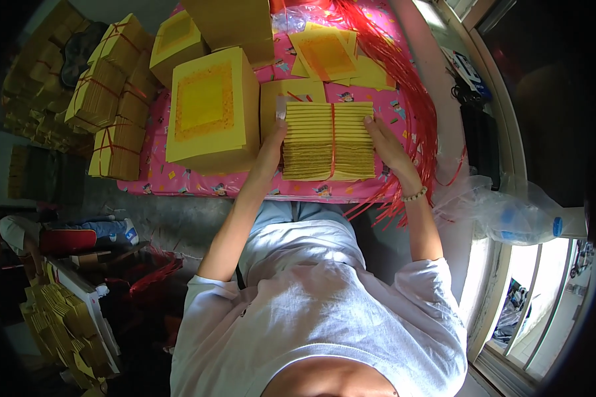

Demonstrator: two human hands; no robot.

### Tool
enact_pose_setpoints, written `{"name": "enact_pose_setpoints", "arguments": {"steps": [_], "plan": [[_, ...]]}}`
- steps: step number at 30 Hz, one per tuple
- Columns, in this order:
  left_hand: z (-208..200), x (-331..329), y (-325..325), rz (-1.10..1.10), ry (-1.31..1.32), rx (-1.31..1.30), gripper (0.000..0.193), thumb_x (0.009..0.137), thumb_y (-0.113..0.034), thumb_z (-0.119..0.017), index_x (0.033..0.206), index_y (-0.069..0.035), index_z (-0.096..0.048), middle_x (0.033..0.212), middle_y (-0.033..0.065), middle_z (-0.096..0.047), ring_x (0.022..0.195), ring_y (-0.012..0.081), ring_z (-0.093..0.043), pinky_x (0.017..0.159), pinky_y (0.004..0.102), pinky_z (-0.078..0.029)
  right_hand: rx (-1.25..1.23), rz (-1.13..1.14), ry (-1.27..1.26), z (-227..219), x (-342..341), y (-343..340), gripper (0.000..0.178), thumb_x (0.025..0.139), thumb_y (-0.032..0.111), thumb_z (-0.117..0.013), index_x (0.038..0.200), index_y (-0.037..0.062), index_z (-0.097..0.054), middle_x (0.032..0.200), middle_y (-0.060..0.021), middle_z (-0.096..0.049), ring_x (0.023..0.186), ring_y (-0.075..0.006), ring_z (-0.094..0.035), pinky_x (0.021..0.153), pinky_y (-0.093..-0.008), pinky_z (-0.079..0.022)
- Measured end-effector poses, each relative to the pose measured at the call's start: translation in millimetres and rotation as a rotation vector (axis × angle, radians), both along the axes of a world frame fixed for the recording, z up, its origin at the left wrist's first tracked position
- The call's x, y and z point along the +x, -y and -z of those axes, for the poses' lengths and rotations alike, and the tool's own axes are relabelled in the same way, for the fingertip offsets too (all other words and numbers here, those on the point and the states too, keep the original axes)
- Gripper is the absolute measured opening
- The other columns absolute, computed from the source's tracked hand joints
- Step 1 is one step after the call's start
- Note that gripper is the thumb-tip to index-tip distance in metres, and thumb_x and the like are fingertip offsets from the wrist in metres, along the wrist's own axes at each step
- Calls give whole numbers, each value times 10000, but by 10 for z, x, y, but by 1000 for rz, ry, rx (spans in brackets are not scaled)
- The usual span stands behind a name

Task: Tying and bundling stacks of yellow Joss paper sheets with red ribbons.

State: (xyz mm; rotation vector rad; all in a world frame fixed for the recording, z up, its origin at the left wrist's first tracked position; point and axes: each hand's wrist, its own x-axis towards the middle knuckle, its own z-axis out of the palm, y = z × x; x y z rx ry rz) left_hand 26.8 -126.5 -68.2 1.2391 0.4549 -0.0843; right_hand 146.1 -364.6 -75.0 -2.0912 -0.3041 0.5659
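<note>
A thick bundle of folded yellow papers (pixel 328 140), tied across its middle with a red string, lies on a pink patterned table cover (pixel 179 182). My left hand (pixel 271 149) presses against the bundle's left side. My right hand (pixel 385 142), with a bead bracelet at the wrist, presses against its right side. Both hands squeeze the bundle between them.
A tall stack of yellow sheets (pixel 208 109) stands left of the bundle. Loose yellow sheets (pixel 328 56) and red strings (pixel 404 79) lie behind and to the right. Tied bundles (pixel 116 86) are piled at far left. A clear plastic bag (pixel 503 208) lies at right by the window.
</note>
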Motion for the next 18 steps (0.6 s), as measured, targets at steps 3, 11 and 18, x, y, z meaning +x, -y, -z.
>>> {"name": "enact_pose_setpoints", "arguments": {"steps": [3,11,18], "plan": [[110,66,67,-84,149,70,742,930,-471,-490,1481,-78,-186,1435,94,-372,1285,198,-385,1065,306,-265,383,38,86,70,-33,-87,764,945,476,-463,1468,-3,-177,1469,-203,-295,1358,-279,-299,1096,-322,-247],[-180,35,200,-64,157,29,849,885,-321,-628,1509,-130,-86,1458,122,-332,1311,205,-355,1051,295,-305,740,24,-244,-65,-302,-182,869,855,234,-596,1500,70,-38,1483,-154,-249,1351,-235,-279,1096,-329,-243],[-375,92,49,-114,238,-23,793,893,-280,-620,1501,-110,-141,1355,111,-452,1200,183,-467,990,281,-372,727,-31,-96,-386,-246,-350,874,843,216,-594,1504,86,-38,1485,-155,-242,1349,-237,-280,1098,-328,-236]]}}
